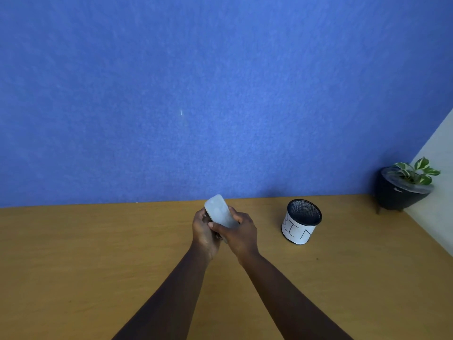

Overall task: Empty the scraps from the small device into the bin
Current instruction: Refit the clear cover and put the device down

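The left hand [204, 231] and right hand [241, 233] both closed on the pale device [219, 212], tilted above the bench [98, 253] (likely to pull its tray free). The bin [301, 222] stood well apart to the right, open end up, ready for scraps.

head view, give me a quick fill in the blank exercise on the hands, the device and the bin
1. The small pale device is gripped by ____ hands.
2. The mesh bin stands to the ____ of the right hand.
3. The paper label on the bin reads ____.
4. The potted plant sits in the desk's far ____ corner.

Missing words: both; right; BIN; right
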A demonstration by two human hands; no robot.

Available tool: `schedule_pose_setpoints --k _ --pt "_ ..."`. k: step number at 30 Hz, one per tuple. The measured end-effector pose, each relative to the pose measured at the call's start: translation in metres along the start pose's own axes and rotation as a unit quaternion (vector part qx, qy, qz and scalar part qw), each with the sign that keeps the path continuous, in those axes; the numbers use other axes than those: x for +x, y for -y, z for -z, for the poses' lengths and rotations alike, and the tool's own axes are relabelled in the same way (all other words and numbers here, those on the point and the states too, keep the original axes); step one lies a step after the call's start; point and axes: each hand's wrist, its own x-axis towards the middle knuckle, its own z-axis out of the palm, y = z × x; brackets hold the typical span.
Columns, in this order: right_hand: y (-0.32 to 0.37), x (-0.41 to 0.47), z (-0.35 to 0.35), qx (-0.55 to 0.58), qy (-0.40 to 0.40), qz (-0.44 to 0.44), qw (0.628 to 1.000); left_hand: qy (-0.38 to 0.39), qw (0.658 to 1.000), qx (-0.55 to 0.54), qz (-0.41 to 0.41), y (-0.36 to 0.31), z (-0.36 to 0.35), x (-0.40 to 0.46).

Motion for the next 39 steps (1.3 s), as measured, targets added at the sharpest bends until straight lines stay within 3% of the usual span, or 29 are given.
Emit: schedule_pose_setpoints --k 10,14,16,19,24,35,39 --pt "0.005 0.003 0.011 -0.103 0.037 0.051 0.993 0.018 1.000 -0.010 0.001 -0.003 -0.002 -0.002" --pt "0.005 0.005 0.015 -0.147 0.010 0.065 0.987 0.042 0.998 0.040 0.003 -0.003 -0.007 -0.004" --pt "0.005 0.007 0.017 -0.170 -0.021 0.079 0.982 0.011 0.994 0.107 -0.018 -0.004 -0.014 -0.004" --pt "0.007 0.011 0.018 -0.207 -0.060 0.096 0.972 -0.102 0.979 0.142 -0.105 -0.005 -0.022 -0.002" --pt "0.006 0.013 0.020 -0.244 -0.081 0.102 0.961 -0.135 0.964 0.157 -0.168 -0.005 -0.022 -0.006" --pt "-0.002 0.011 0.021 -0.224 -0.079 0.117 0.964 -0.193 0.943 0.195 -0.190 -0.004 -0.027 -0.005" --pt "0.004 0.018 0.028 -0.069 -0.054 0.064 0.994 -0.177 0.942 0.196 -0.207 -0.005 -0.026 -0.006"
